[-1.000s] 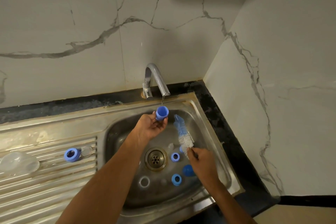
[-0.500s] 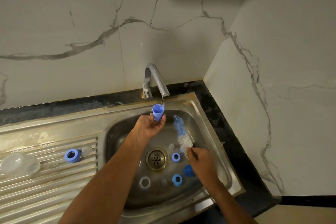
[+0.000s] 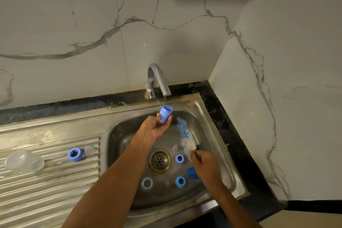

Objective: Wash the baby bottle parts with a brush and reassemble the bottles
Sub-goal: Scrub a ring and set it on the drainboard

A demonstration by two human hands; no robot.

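My left hand (image 3: 154, 128) holds a small blue bottle cap (image 3: 165, 113) upright under the thin stream from the tap (image 3: 157, 81). My right hand (image 3: 204, 165) grips the handle of a blue and white bottle brush (image 3: 186, 137), whose bristles point up and away inside the basin. On the sink floor lie two blue collar rings (image 3: 179, 159) (image 3: 180, 181), a clear ring (image 3: 147, 183) and a dark blue cap (image 3: 191, 172) partly hidden by my right hand. Another blue ring (image 3: 75, 154) sits on the drainboard.
The steel sink (image 3: 118, 131) has a round drain (image 3: 159, 160) in the middle. A ribbed drainboard (image 3: 46, 181) on the left carries a clear dome cover (image 3: 24, 161) and a small clear part (image 3: 90, 151). Marble walls close in behind and to the right, with a black counter edge (image 3: 231, 135).
My left hand has raised the blue cap closer to the spout and tipped it from mouth-facing-me to more upright under the water. The brush and right hand have stayed put.
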